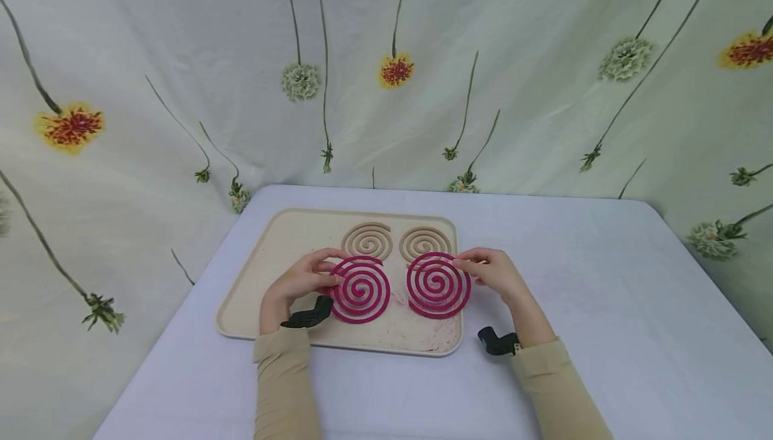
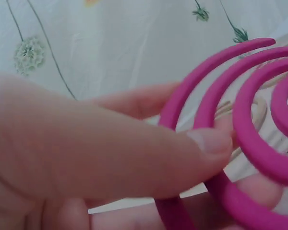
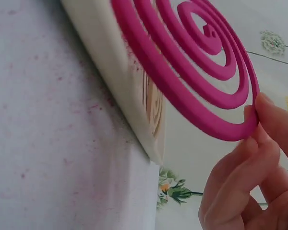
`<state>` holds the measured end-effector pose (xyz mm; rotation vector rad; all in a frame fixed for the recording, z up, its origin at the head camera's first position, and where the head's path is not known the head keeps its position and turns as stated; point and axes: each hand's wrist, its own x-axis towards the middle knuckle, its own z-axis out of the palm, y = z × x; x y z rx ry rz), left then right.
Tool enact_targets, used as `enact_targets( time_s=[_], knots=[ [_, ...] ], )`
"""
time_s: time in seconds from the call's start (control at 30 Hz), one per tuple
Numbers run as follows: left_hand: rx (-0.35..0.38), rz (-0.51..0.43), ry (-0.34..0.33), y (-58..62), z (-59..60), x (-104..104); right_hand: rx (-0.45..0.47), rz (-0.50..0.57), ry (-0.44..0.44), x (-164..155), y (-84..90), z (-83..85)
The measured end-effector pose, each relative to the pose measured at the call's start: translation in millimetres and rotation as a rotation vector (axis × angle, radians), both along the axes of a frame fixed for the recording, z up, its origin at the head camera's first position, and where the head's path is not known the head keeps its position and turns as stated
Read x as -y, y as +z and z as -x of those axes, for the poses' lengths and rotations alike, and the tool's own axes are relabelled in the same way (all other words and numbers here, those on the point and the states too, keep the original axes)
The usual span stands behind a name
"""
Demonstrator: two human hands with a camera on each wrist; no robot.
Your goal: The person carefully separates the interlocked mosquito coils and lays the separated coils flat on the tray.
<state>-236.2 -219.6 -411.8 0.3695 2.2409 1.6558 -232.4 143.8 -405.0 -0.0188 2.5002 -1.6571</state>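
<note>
My left hand (image 1: 302, 276) holds a magenta mosquito coil (image 1: 360, 290) by its left edge. In the left wrist view the thumb lies across the outer rings of this coil (image 2: 245, 98), with fingers behind them. A second magenta mosquito coil (image 1: 436, 284) is pinched at its upper right edge by my right hand (image 1: 492, 269). In the right wrist view, the thumb and fingertips grip the outer ring of that coil (image 3: 233, 132), which stands tilted over the tray's edge. Both coils are held up, faces toward the head camera, side by side with a gap between them.
A cream tray (image 1: 266, 279) lies on the white-covered table (image 1: 561, 272). Two tan coils (image 1: 367, 243) lie side by side at the tray's back right. Pink specks (image 1: 443, 347) dot its front right corner. A flowered cloth (image 1: 531, 125) hangs behind the table.
</note>
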Motion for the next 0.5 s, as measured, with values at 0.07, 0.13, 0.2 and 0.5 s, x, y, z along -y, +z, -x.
enact_targets(
  time_s=[0.07, 0.13, 0.2, 0.5],
  knots=[
    [-0.012, 0.046, 0.011, -0.5, -0.1, -0.5, 0.012, -0.045, 0.018, 0.6, -3.3, 1.0],
    [-0.020, 0.098, 0.033, 0.1, -0.5, -1.4, 0.025, -0.071, 0.052, 2.0, -6.2, 1.8],
    [-0.020, 0.151, 0.057, 1.4, -1.1, -2.5, 0.031, -0.087, 0.084, 4.1, -8.7, 2.1],
    [-0.049, 0.389, 0.110, 14.0, -6.0, -8.0, 0.012, -0.291, 0.170, 3.9, 2.0, -5.0]
  ],
)
